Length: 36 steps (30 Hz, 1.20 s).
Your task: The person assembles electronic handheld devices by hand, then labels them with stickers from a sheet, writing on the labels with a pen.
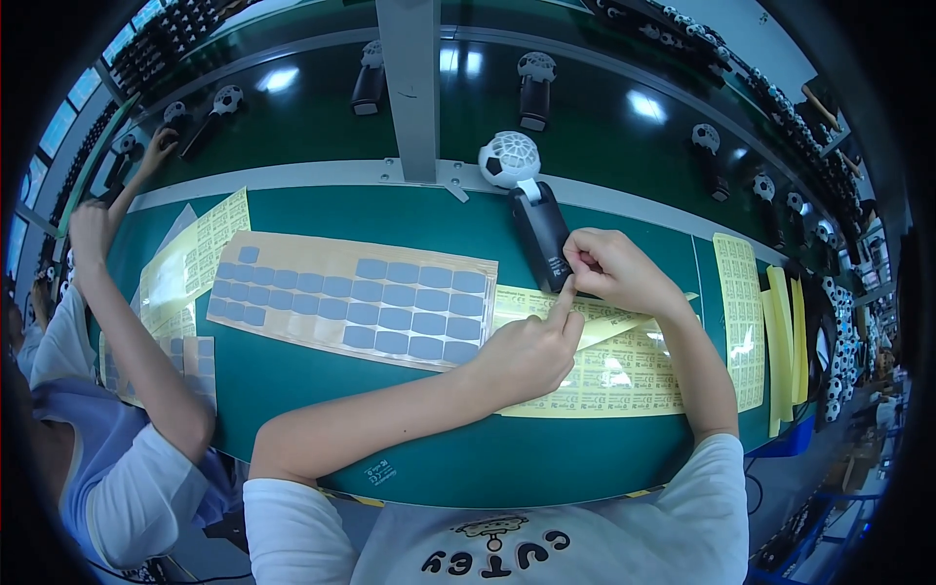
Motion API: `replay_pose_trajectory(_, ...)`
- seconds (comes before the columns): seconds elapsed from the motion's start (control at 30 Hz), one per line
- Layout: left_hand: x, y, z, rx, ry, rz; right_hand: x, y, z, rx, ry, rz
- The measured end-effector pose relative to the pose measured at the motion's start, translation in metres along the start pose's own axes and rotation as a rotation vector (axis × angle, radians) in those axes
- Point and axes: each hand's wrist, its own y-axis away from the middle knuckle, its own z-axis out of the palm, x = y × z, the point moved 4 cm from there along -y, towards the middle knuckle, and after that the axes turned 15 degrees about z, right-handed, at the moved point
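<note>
Near the far edge of the surface, the black ball-topped device lies base-nearest, seemingly for easy reach — left hand pointing, right hand pinched alongside — whether their fingers grip anything unclear.

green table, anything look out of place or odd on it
One small printed label looks stray: it sits alone near the front edge of the green table, away from the yellow label sheet.
</note>
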Motion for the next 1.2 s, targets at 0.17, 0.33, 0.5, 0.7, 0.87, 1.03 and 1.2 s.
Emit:
replay_pose_trajectory(0.17, -0.001, 0.002, -0.004, 0.013, -0.008, -0.005, 0.001, -0.001, 0.003, -0.111, -0.058, -0.022)
replay_pose_trajectory(0.33, -0.004, 0.005, -0.003, 0.007, -0.016, -0.044, 0.01, -0.002, 0.007, -0.297, -0.363, -0.134)
replay_pose_trajectory(0.5, -0.011, 0.014, -0.004, -0.017, 0.009, -0.076, 0.006, 0.006, -0.029, -0.319, -0.707, -0.298)
replay_pose_trajectory(0.7, -0.021, 0.027, -0.004, -0.056, 0.05, -0.021, 0.008, -0.012, -0.017, -0.151, -0.665, 0.0)
replay_pose_trajectory(0.87, -0.029, 0.033, -0.005, -0.045, 0.135, 0.02, 0.019, -0.022, -0.011, -0.057, -0.674, 0.13)
replay_pose_trajectory(1.03, -0.029, 0.031, -0.01, -0.079, 0.156, 0.001, 0.019, -0.022, -0.009, 0.026, -0.635, 0.177)
replay_pose_trajectory(1.2, -0.03, 0.031, -0.013, -0.109, 0.158, -0.104, 0.02, -0.024, -0.014, 0.148, -0.6, 0.199)
